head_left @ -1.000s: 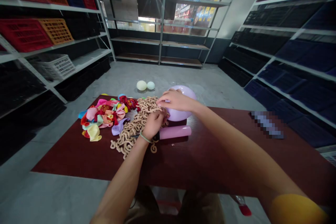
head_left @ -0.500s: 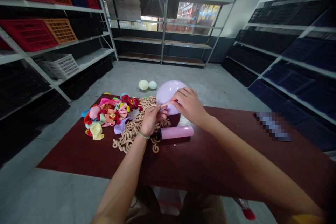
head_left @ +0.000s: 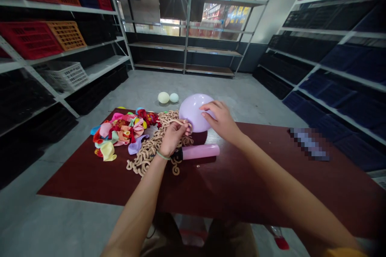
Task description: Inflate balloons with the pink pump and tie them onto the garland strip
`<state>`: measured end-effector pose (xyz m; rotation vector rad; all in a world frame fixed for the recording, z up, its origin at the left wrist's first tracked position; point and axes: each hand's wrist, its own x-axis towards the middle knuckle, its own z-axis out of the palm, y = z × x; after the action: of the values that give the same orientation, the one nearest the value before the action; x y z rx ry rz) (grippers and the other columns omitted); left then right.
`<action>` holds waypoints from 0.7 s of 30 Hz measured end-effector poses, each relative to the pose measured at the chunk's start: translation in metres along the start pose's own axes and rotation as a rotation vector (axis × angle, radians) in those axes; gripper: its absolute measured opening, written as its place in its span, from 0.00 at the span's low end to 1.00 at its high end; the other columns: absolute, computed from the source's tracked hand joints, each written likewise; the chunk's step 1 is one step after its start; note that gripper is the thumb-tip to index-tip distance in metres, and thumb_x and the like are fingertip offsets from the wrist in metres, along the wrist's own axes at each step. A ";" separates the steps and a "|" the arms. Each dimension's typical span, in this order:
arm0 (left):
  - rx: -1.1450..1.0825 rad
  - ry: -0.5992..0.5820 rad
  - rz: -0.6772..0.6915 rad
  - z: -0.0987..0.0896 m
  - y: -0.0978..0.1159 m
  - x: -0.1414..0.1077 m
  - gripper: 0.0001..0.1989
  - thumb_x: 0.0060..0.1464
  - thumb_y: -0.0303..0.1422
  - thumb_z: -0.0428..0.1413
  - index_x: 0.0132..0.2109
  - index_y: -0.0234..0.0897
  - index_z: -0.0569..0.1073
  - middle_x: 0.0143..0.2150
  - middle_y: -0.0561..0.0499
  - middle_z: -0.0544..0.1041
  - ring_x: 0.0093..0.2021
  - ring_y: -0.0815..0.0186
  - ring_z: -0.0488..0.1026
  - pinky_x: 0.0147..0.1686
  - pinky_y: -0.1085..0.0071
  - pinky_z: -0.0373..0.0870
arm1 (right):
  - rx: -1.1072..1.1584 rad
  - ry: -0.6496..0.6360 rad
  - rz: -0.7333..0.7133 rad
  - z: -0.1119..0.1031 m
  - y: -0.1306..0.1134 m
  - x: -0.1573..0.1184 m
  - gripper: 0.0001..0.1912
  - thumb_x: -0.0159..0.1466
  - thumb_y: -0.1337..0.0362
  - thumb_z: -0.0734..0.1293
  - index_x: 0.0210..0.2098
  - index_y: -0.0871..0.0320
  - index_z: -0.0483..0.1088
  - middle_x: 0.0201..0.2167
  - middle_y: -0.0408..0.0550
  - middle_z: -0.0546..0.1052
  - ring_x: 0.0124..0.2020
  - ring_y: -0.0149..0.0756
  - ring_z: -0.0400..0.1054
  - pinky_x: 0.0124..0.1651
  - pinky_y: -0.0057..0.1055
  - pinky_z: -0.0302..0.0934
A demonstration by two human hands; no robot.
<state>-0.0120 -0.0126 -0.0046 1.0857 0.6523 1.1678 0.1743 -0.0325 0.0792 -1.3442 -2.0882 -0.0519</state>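
My left hand (head_left: 175, 135) is closed, its thumb and fingers pinching the neck of an inflated lilac balloon (head_left: 193, 106). A strand of beige cord lies along those fingers. At the balloon's right side my right hand (head_left: 220, 118) has its thumb and forefinger apart, with nothing between them; whether it touches the balloon I cannot tell. Below lies a pink tube-shaped pump (head_left: 201, 151) with a black end, partly behind my left wrist. Curly beige cords (head_left: 140, 160) are heaped under and beside my left hand.
Limp balloons in many colours (head_left: 120, 131) are piled on the left of the dark red table (head_left: 241, 184). Two small inflated balloons (head_left: 163, 97) rest on the floor beyond it. A blurred-out flat object (head_left: 309, 143) lies at the right. Shelves with crates (head_left: 30, 40) stand around.
My right hand has let go of the strand at the balloon's neck and opened, moving slightly right. The left hand keeps its pinch. The view has shifted a little.
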 end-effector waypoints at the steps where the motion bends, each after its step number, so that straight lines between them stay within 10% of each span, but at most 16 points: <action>1: 0.045 -0.014 0.024 0.001 0.000 -0.001 0.17 0.50 0.42 0.64 0.37 0.33 0.71 0.28 0.54 0.74 0.26 0.73 0.69 0.30 0.76 0.67 | 0.007 -0.023 -0.036 0.000 -0.003 0.004 0.12 0.68 0.62 0.59 0.44 0.53 0.73 0.45 0.50 0.74 0.49 0.44 0.62 0.53 0.42 0.53; 7: 0.257 -0.036 0.133 0.004 -0.002 -0.006 0.15 0.56 0.43 0.59 0.35 0.35 0.71 0.30 0.50 0.76 0.26 0.70 0.71 0.29 0.74 0.69 | -0.084 -0.206 -0.158 0.008 -0.015 0.018 0.11 0.67 0.61 0.62 0.39 0.49 0.77 0.42 0.45 0.75 0.48 0.43 0.60 0.50 0.41 0.48; 21: 0.283 0.062 0.107 -0.001 -0.002 -0.006 0.14 0.53 0.43 0.60 0.37 0.37 0.69 0.27 0.51 0.78 0.23 0.66 0.74 0.27 0.71 0.70 | -0.239 -0.194 -0.232 0.019 -0.017 0.011 0.08 0.66 0.62 0.62 0.35 0.54 0.73 0.43 0.47 0.73 0.47 0.43 0.58 0.47 0.41 0.46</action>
<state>-0.0142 -0.0178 -0.0078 1.3398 0.8344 1.2301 0.1478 -0.0248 0.0749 -1.2772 -2.4580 -0.2880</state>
